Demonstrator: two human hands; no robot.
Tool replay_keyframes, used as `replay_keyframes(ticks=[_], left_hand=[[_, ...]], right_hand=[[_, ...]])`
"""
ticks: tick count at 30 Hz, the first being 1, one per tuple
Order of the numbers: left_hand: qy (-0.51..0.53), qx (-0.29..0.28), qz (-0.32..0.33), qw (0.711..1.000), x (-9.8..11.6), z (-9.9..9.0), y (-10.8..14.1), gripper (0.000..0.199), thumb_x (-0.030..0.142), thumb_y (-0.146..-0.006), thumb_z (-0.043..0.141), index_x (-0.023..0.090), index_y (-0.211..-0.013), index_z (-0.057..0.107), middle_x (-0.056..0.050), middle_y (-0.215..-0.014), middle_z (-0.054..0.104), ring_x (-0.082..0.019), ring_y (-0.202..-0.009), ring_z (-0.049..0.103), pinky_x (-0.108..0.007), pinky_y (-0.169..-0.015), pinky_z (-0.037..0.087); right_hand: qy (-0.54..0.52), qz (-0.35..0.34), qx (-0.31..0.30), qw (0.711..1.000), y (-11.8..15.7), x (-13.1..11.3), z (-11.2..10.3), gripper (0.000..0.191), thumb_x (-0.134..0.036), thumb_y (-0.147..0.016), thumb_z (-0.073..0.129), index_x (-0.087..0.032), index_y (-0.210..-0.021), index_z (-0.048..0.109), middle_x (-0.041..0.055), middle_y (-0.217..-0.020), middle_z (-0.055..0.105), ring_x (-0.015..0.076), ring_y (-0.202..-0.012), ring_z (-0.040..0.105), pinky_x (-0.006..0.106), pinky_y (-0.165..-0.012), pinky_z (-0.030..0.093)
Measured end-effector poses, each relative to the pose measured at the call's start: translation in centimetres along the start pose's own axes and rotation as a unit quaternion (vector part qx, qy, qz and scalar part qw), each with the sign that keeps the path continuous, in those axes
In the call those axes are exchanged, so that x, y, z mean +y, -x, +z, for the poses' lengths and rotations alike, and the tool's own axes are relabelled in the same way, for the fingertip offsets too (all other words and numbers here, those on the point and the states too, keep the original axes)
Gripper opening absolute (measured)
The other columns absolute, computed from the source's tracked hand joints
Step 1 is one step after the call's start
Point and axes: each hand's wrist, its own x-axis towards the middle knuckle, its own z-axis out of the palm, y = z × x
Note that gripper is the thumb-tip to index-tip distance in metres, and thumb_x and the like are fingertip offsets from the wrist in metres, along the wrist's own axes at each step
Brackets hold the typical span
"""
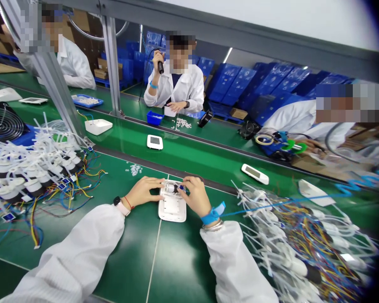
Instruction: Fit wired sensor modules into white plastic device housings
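Observation:
A white plastic housing [172, 213] lies open side up on the green bench in front of me. In its far end sits a small motor pump [169, 188] with a white and a black part. My left hand [145, 192] grips the housing's left edge, fingers at the far corner and thumb at the side. My right hand [196, 197] is closed at the far right corner, fingertips on the pump's dark end. A small blue piece shows by these fingertips; the fingers partly hide the contact.
Pumps with white tubes and coloured wires are heaped at left [34, 176] and right [290, 248]. Small white rings [134, 169] lie beyond my left hand. A conveyor belt [196, 153] carries white devices with screens [154, 142]. Co-workers in white coats sit across; a blue coiled cord [350, 185] runs from my right wrist.

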Motion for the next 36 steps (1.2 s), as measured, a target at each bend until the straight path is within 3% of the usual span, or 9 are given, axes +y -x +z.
replay_keyframes(ticks=[6,10,14,19,27,31,36], left_hand=[[0.001,0.000,-0.002,1.000,0.0,0.0,0.0,0.035,0.039,-0.073,0.067,0.026,-0.105,0.062,-0.002,-0.123,0.055,-0.020,-0.109,0.054,-0.031,-0.090,0.038],[-0.002,0.003,-0.004,1.000,0.0,0.0,0.0,0.034,0.041,-0.073,0.067,0.026,-0.104,0.063,-0.002,-0.122,0.056,-0.020,-0.108,0.055,-0.031,-0.088,0.038],[0.001,0.006,-0.005,1.000,-0.1,0.1,0.0,0.034,0.040,-0.072,0.067,0.026,-0.103,0.064,-0.002,-0.121,0.057,-0.020,-0.107,0.055,-0.031,-0.088,0.038],[0.002,0.006,-0.008,1.000,0.1,0.0,0.0,0.034,0.040,-0.072,0.067,0.026,-0.103,0.064,-0.002,-0.121,0.057,-0.021,-0.107,0.055,-0.032,-0.088,0.039],[0.000,0.004,-0.003,1.000,0.0,0.0,0.0,0.033,0.042,-0.073,0.067,0.026,-0.102,0.064,-0.002,-0.121,0.057,-0.021,-0.108,0.055,-0.032,-0.089,0.038],[-0.002,0.003,0.000,1.000,0.0,0.0,0.0,0.033,0.043,-0.073,0.066,0.027,-0.103,0.064,-0.002,-0.121,0.056,-0.020,-0.108,0.055,-0.031,-0.089,0.038],[-0.001,0.002,-0.005,1.000,0.0,0.0,0.0,0.034,0.043,-0.073,0.066,0.026,-0.103,0.064,-0.002,-0.121,0.056,-0.020,-0.108,0.055,-0.031,-0.088,0.038]], right_hand=[[-0.107,0.030,-0.071,0.991,0.1,-0.4,-1.4,0.006,-0.017,-0.075,0.061,-0.017,-0.078,0.057,0.0020,-0.075,0.060,0.0152,-0.066,0.052,0.028,-0.062,0.041],[-0.176,0.054,-0.079,0.980,0.2,-0.6,-1.8,0.004,-0.020,-0.074,0.060,-0.017,-0.075,0.057,0.0010,-0.071,0.058,0.0105,-0.053,0.048,0.024,-0.053,0.041],[-0.174,0.047,-0.086,0.980,0.4,-0.5,-1.7,0.009,-0.012,-0.076,0.052,-0.016,-0.076,0.060,0.0031,-0.075,0.060,0.0134,-0.063,0.056,0.025,-0.058,0.045],[-0.036,-0.021,-0.115,0.993,0.7,-0.5,-1.0,0.035,-0.003,-0.074,0.052,-0.019,-0.103,0.062,0.0060,-0.094,0.066,0.0193,-0.085,0.056,0.031,-0.073,0.047],[-0.039,-0.035,-0.133,0.990,0.7,-0.2,-0.3,0.024,-0.002,-0.075,0.054,-0.018,-0.086,0.068,0.0036,-0.083,0.068,0.0188,-0.081,0.057,0.030,-0.073,0.047],[-0.028,-0.060,-0.118,0.991,1.4,-0.1,0.1,0.022,-0.006,-0.079,0.052,-0.018,-0.087,0.069,0.0048,-0.085,0.068,0.0187,-0.078,0.056,0.031,-0.072,0.047],[0.012,-0.071,-0.012,0.997,3.1,0.0,0.5,0.020,-0.014,-0.083,0.051,-0.017,-0.093,0.068,0.0099,-0.102,0.060,0.0217,-0.086,0.050,0.037,-0.074,0.043]])
